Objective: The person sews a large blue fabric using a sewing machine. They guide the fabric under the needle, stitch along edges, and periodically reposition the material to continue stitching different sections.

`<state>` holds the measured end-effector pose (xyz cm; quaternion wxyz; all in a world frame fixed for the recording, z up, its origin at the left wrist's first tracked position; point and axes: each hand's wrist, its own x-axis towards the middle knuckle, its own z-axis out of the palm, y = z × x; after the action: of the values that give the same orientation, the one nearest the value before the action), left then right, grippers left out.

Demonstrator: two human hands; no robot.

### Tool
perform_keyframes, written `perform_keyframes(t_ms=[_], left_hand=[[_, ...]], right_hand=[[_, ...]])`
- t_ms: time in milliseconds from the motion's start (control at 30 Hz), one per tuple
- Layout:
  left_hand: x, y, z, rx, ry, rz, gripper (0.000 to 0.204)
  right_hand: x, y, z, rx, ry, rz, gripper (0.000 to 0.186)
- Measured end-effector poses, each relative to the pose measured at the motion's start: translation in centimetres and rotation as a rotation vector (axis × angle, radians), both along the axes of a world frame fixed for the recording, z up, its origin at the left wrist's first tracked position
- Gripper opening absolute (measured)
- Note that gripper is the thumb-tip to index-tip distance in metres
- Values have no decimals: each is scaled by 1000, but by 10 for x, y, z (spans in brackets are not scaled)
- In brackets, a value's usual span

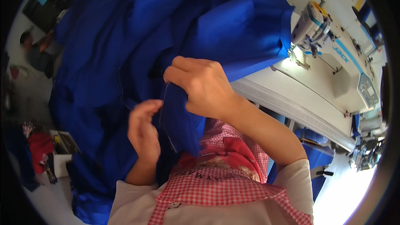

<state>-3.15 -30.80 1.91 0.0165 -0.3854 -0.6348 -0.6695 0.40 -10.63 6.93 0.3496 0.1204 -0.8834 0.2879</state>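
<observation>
A large spread of royal blue fabric (137, 29) covers most of the view in loose folds and hangs down at the left. My right hand (202, 85) is closed, with its fingers pinching the fabric near a raw edge marked by a pale thread line. A flap of the same cloth drops below that hand toward my lap. Just left of the flap, my left hand (143, 129) is raised, slightly blurred, its fingers loosely bent and apart, with nothing visible in them. At the right, the fabric's hemmed end lies by the lit needle area of a sewing machine (333, 52).
The white machine table (300, 96) has a ruler-like strip along its front edge. A control panel (368, 90) sits on the machine's right end. At lower left are a box (62, 158) and red cloth (40, 150). Another person (37, 52) is at far left.
</observation>
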Motion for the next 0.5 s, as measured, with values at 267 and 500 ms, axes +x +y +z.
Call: perform_keyframes(t_ms=[267,500], left_hand=[[44,-6,-6,-570,553,326,75],[48,16,-17,-234,395,341,38]], right_hand=[[5,-18,15,-228,-69,-216,32],[-1,0,24,-422,-125,-347,24]])
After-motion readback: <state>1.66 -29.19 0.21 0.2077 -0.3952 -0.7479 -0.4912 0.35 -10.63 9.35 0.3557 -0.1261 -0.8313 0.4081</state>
